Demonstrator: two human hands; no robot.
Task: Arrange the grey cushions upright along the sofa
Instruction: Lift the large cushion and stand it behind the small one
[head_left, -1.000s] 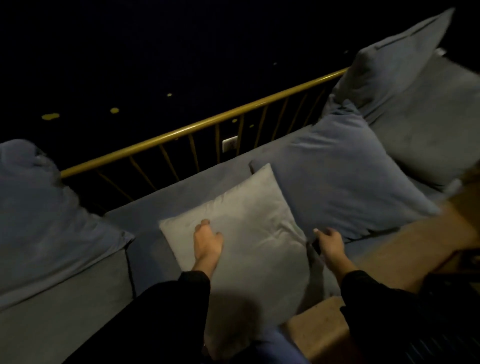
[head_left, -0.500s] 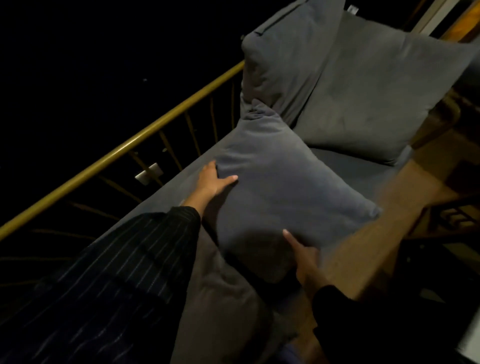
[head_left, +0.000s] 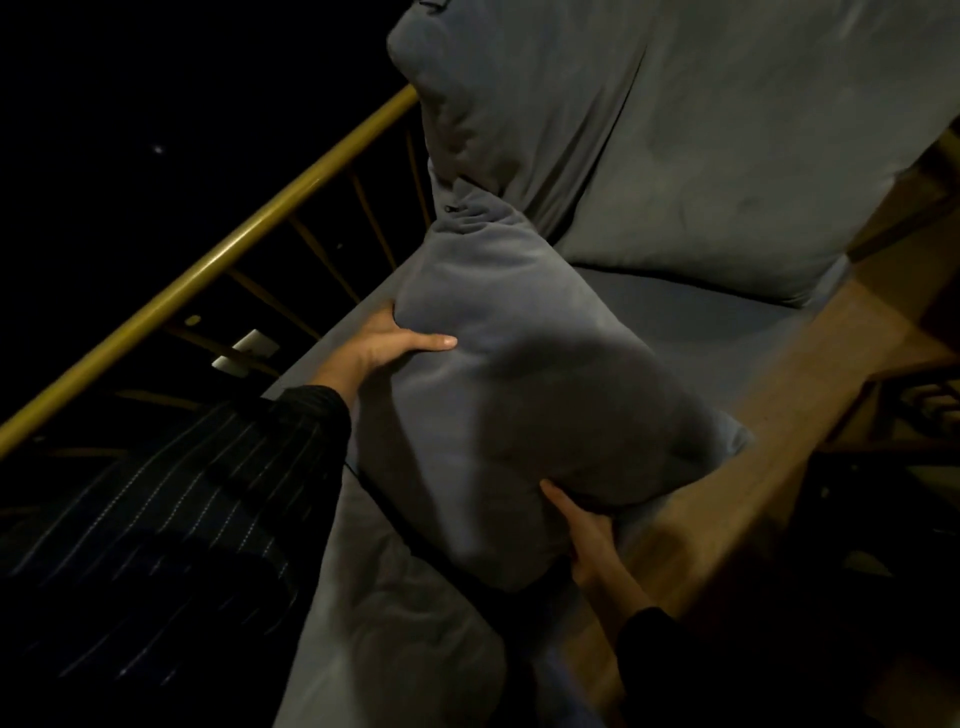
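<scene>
grey cushion (head_left: 524, 364) between left hand (head_left: 382, 345) and right hand (head_left: 584, 535)

The left hand (head_left: 387, 345) sits left of frame centre, thumb stretched flat toward the right and fingers hidden behind the grey cushion (head_left: 524, 374) it grips. Its arm runs down to the lower left in a dark pinstriped sleeve (head_left: 171, 519). The right hand (head_left: 584, 535), lower centre-right, clasps the same cushion's lower edge from below, its forearm bare above a dark cuff.
</scene>
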